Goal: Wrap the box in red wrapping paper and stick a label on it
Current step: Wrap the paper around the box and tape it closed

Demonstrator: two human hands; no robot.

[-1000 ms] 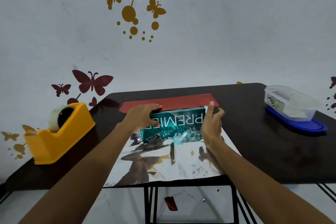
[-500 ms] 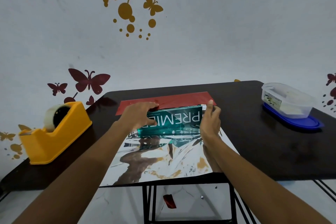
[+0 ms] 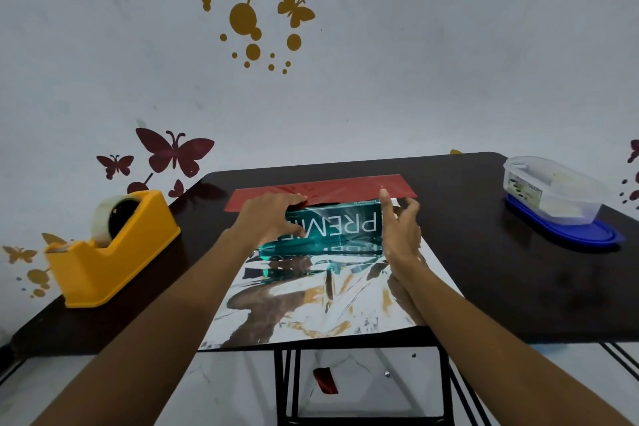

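- Head view: the box (image 3: 345,225), teal with large white lettering, lies on its long side between the two grips. It rests on the wrapping paper (image 3: 311,297), whose silver side faces up.
- Edges: a red strip of the paper lies flat on the desk (image 3: 501,273) just beyond both grips. The paper's near edge reaches the desk's near edge, below the forearms. The paper's right edge runs under the right wrist.
- Room to the left: dark desk surface shows between the left grip (image 3: 273,218) and the yellow tape dispenser (image 3: 103,263), which stands well apart near the desk's left edge.
- Room to the right: a wider stretch of desk surface separates the right grip (image 3: 401,235) from the clear plastic container (image 3: 553,194) on its blue lid (image 3: 570,239), at the far right corner.
- Left grip: clamped on the box, fingers curled over its far top edge, thumb on the lettered face, palm down, forearm running in from the lower left.
- Right grip: apart, set edge-on with the palm against the box's right end. The thumb is straight up along that end and the fingers are loosely bent past it. The wrist is low over the paper.
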